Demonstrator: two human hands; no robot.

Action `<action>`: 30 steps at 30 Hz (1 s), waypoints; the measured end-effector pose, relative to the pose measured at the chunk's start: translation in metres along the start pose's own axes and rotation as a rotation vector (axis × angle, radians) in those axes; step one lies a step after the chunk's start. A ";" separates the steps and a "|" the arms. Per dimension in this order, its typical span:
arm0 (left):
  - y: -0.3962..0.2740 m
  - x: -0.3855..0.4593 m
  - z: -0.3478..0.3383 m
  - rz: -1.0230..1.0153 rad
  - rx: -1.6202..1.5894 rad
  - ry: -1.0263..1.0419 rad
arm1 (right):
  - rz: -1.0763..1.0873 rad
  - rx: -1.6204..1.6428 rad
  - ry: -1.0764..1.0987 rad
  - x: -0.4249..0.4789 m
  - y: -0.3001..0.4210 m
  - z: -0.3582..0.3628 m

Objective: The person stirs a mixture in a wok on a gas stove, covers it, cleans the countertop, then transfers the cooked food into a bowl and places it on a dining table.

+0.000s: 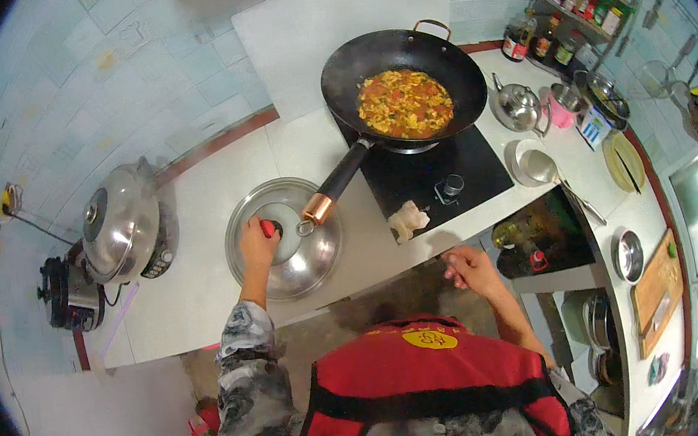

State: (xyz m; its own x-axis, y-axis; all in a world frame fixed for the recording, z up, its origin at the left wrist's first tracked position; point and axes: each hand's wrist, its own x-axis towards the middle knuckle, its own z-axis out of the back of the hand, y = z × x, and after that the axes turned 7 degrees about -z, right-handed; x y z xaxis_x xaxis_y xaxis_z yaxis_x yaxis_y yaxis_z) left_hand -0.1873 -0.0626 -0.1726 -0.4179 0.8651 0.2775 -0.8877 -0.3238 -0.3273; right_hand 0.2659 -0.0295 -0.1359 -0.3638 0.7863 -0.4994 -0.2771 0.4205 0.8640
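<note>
My left hand (259,242) grips the red-and-black knob of a domed metal wok lid (309,262), which lies on the white counter. Over the lid's right side reaches the black and copper handle (344,172) of a wok (465,79). Inside the wok is a cooked mix of what looks like egg and tomato (406,105). The wok stands on a black glass gas stove (469,169) with a single control knob. My right hand (472,268) is in the air before the counter's front edge, fingers loosely bent, holding nothing visible. A crumpled white cloth (408,220) lies at the stove's front left corner.
To the left stand a lidded electric pan (124,224) and an electric cooker (77,297). On the right are a steel kettle (518,107), a white bowl with a ladle (538,167), a steel bowl (628,256) and a cutting board with a cleaver (660,312). Bottles (542,41) stand behind.
</note>
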 end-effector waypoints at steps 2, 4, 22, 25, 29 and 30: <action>-0.003 0.004 0.005 -0.116 0.060 -0.007 | 0.038 -0.014 0.057 0.007 0.014 -0.024; -0.009 0.012 0.021 -0.293 0.195 -0.002 | 0.084 0.009 0.091 0.021 0.025 -0.044; -0.163 0.070 0.097 0.327 -1.397 1.204 | 0.081 0.916 0.159 0.098 0.163 -0.178; -0.183 0.059 0.102 0.394 -1.581 1.092 | 0.074 0.907 0.090 0.083 0.177 -0.160; -0.194 0.050 0.040 0.200 -1.567 0.942 | -0.082 1.096 0.392 0.090 0.174 -0.120; -0.211 0.042 0.056 0.049 -1.518 0.948 | -0.109 0.973 0.227 0.071 0.176 -0.112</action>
State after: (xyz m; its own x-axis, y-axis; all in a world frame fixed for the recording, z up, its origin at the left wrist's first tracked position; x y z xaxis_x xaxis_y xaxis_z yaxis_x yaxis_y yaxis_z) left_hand -0.0283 0.0202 -0.0416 0.2917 0.9462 -0.1400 0.2861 -0.2259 -0.9312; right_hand 0.0919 0.0498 -0.0268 -0.5691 0.6588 -0.4920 0.4911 0.7522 0.4392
